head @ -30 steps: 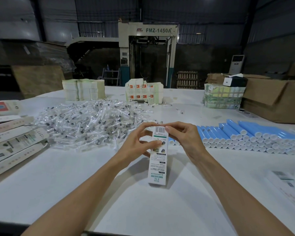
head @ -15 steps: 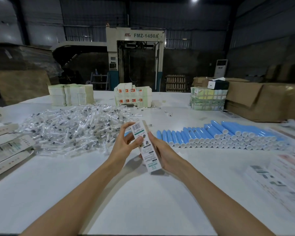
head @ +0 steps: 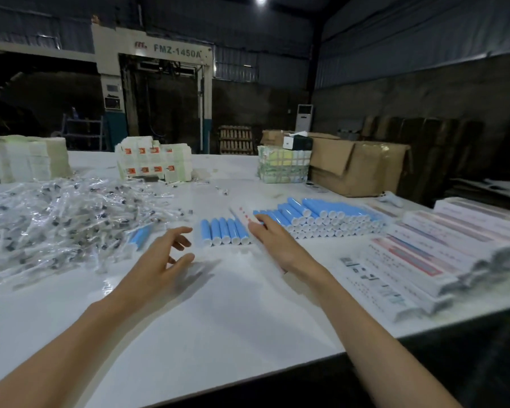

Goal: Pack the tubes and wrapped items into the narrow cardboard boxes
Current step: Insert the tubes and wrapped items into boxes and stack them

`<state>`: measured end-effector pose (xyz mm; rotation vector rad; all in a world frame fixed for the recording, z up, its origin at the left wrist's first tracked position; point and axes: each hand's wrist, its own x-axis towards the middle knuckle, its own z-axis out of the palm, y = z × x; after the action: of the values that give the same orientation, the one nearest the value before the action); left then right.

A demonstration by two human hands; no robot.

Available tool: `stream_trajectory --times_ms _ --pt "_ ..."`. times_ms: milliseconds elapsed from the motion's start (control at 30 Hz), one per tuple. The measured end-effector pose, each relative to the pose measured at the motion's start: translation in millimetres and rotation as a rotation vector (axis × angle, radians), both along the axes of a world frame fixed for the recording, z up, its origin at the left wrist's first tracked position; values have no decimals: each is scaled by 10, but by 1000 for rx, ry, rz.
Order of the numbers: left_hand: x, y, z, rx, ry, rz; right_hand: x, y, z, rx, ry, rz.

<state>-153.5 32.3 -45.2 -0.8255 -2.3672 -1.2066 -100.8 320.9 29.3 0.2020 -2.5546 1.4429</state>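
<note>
My right hand holds a narrow white cardboard box from above. The box runs slantwise under the palm, and its far end with red marks pokes out past my fingertips. It lies over the gap between a short row of blue tubes and a larger stack of blue tubes. My left hand hovers above the table with loosely spread fingers and nothing in it. A heap of clear wrapped items fills the left side, and one blue tube rests at its edge.
Filled narrow boxes lie in rows at the right, near the table's front-right edge. Stacks of flat cartons, a wrapped bundle and a brown cardboard box stand at the back.
My left hand has let go of the narrow box and drawn away to the left. My right hand has carried the box rightward and down toward the tubes. The view has turned right.
</note>
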Motion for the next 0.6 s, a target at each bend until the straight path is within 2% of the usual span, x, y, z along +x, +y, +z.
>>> stream_trajectory --times_ms 67,133,233,300,400,600 --pt "-20 -13 -1 -32 48 -17 171 403 73 136 86 -121" --pt "-50 -37 -9 -53 81 -17 362 817 166 375 175 -320" --pt "-89 -41 -13 -96 139 -15 658 1366 293 690 205 -625" --pt "-92 -27 -9 -115 167 -28 822 1663 313 869 202 -751" --pt "-86 -33 -12 -124 180 -46 980 1974 266 1046 151 -846" --pt "-70 -34 -2 -135 183 -37 965 2228 82 1203 50 -886"
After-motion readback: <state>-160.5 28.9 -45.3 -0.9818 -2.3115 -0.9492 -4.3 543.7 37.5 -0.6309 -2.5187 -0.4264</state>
